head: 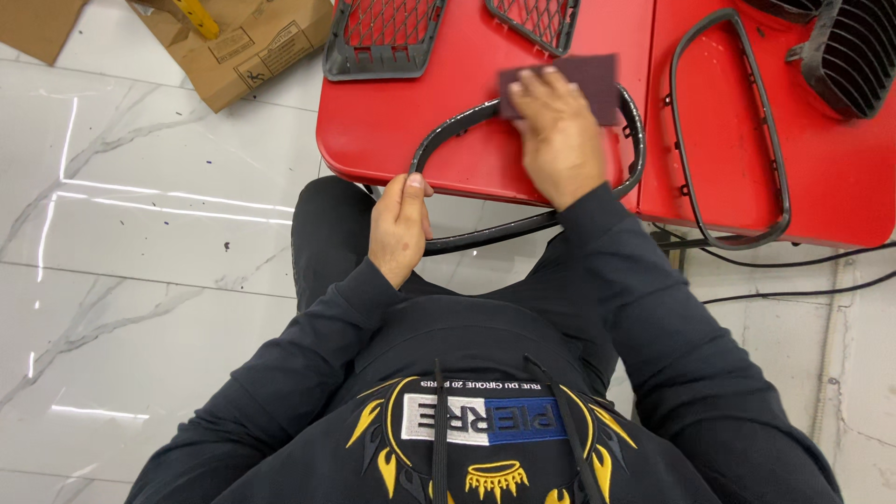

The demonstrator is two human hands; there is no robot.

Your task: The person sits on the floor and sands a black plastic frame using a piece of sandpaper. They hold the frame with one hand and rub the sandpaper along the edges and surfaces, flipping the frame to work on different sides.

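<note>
The left hand (399, 227) had its grip clenched around the near left side of a dark oval ring (448, 138), thumb on top, just off the front edge of the red tabletop (392, 131). The ring lay half on the tabletop and half over that front edge, its near curve hanging above the person's lap. The right hand (557, 135) lay flat, palm down, on a maroon pad (597, 79), pressing it onto the far part of the ring; its fingers were spread rather than curled, so the grip was released and only pushing down. The pad sat near the middle of the tabletop, partly under the fingers.

A second ring (733, 131), thinner and dark grey, lay on the right half of the tabletop, well apart from both hands, its near end reaching the front edge. Two mesh grilles (385, 33) sat along the far edge, and a slatted black grille (854, 56) filled the far right corner. Cardboard (252, 47) lay on the marble floor (140, 233) beyond the tabletop's left edge. Black cables (793, 261) ran along the floor below its right side.
</note>
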